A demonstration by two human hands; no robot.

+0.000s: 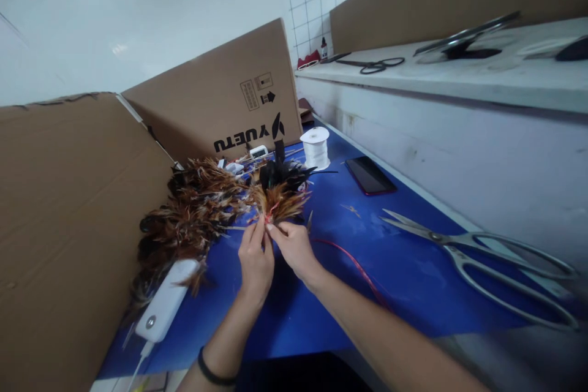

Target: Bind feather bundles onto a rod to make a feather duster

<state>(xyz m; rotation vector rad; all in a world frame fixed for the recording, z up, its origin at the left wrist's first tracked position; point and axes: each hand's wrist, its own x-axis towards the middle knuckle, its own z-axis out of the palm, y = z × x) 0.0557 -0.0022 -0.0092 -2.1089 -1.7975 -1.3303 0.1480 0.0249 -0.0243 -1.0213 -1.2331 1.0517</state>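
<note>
A bundle of golden-brown feathers (pixel 283 201) fans upward just beyond my fingertips, with something red at its base. My left hand (pixel 257 257) is closed, its fingers pinching that base from the left. From the right, my right hand (pixel 294 246) pinches the same spot with thumb and fingers, so the exact grip is partly hidden. A thin red cord (pixel 351 259) curves over the blue table from near my right hand towards my forearm. Left of my hands lies a large heap of brown and black feathers (pixel 193 208). Dark feathers (pixel 282 174) show behind the bundle.
On the blue table (pixel 413 282) are large scissors (pixel 441 237), a phone (pixel 370 174), a white spool (pixel 316 148) and a white power bank (pixel 168 300) with a cable. Cardboard (pixel 220 92) walls the back and left. A white ledge (pixel 441 82) on the right bears more scissors (pixel 376 65).
</note>
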